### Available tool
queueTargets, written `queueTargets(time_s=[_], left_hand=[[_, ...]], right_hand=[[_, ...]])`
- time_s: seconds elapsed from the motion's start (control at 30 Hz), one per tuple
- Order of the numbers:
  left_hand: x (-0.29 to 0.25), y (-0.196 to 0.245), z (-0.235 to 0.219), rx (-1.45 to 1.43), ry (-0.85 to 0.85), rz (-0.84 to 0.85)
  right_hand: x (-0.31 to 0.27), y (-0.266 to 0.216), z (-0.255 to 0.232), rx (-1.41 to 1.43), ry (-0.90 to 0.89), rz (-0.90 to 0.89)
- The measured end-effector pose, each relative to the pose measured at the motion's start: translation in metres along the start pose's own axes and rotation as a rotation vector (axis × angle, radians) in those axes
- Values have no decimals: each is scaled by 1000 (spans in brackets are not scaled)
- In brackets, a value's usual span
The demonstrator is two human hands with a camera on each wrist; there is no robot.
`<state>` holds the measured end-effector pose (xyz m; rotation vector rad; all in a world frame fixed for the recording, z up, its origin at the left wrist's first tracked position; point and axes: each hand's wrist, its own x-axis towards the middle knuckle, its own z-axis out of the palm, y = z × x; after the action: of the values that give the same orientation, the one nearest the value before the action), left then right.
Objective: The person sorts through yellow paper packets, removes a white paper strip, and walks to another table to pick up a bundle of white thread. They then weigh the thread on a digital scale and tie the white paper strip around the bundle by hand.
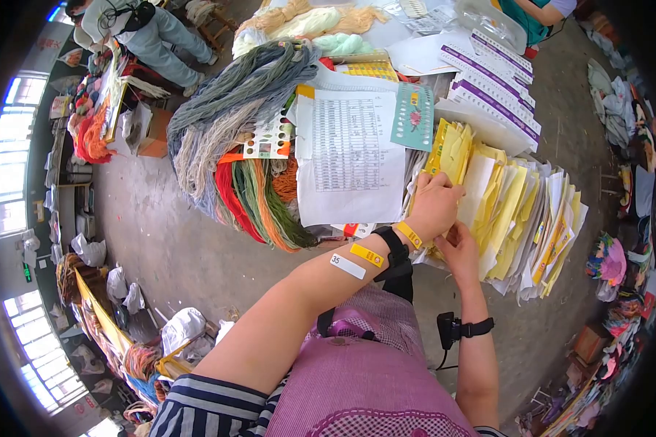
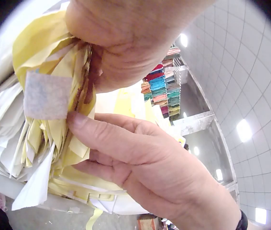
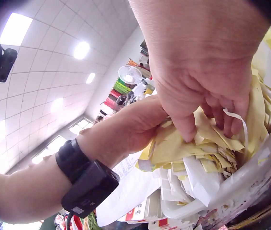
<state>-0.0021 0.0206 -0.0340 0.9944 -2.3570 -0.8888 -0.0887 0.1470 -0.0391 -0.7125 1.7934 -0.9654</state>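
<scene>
A dense row of yellow and white paper packets (image 1: 514,211) stands on edge at the table's right side. Over the top of the nearest yellow packets my left hand (image 1: 436,204) curls its fingers and grips them. Just below and to the right, my right hand (image 1: 461,251) holds the edges of the same bundle. In the left wrist view, the right thumb (image 2: 94,132) presses beside a whitish square patch (image 2: 48,96) on the yellow packets (image 2: 39,40). The right wrist view shows the right fingers reaching in among the yellow packets (image 3: 183,143), their tips partly hidden.
A printed table sheet (image 1: 350,146) and a green flower card (image 1: 413,116) lie left of the packets. Yarn hanks (image 1: 233,95) drape over the table's left edge. Purple-striped cards (image 1: 492,87) sit behind. A white plastic rim (image 3: 240,177) borders the packets. Another person (image 1: 149,44) is at upper left.
</scene>
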Motion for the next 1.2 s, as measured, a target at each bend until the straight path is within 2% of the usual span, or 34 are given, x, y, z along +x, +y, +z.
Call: queueTargets(time_s=[0.17, 0.23, 0.27, 0.33, 0.37, 0.43, 0.47, 0.53, 0.63, 0.7, 0.77, 0.83, 0.9, 0.93, 0.97, 1.03, 1.07, 1.13, 1.2], left_hand=[[-1, -2, 0, 37, 24, 27], [2, -4, 3, 89, -13, 50], [1, -10, 6, 126, 5, 98], [3, -7, 0, 121, -39, 81], [4, -8, -3, 124, -79, 101], [5, -5, -12, 126, -134, 142], [6, -3, -17, 99, -197, 132], [8, -1, -21, 79, -277, 137], [9, 3, -24, 121, -355, 218], [14, 8, -29, 9, -418, 251], [17, 2, -28, 1, -470, 265], [18, 2, -31, -8, -466, 293], [20, 2, -32, -15, -502, 326], [19, 2, -32, 38, -481, 335], [18, 2, -32, 93, -457, 344], [17, 5, -34, 78, -409, 384], [17, 6, -34, 54, -356, 417], [18, 6, -35, 21, -370, 405], [19, 3, -36, -13, -378, 386]], right_hand=[[-2, 4, 3, -56, 55, -38], [0, 16, 2, -114, 99, -105], [1, 22, 6, 13, 120, -152], [3, 36, 6, -105, 188, -156], [-2, 23, 5, -102, 228, -145], [-16, -12, 1, -184, 214, 47], [-16, 0, 0, -171, 238, 55], [-13, 24, 5, -90, 287, -173], [-17, 36, 0, -89, 295, -206], [-19, 47, 0, 30, 308, -212], [-27, 38, -2, 267, 239, -203], [-33, 36, -2, 327, 236, -193], [-31, 45, 1, 34, 327, -310], [-45, 19, -3, -20, 410, -303], [-52, 8, -9, -11, 418, -302], [-60, -2, -13, -247, 432, -511], [-60, -1, -12, -238, 443, -507], [-61, -1, -10, -49, 203, -335], [-58, 3, -2, -82, 236, -338]])
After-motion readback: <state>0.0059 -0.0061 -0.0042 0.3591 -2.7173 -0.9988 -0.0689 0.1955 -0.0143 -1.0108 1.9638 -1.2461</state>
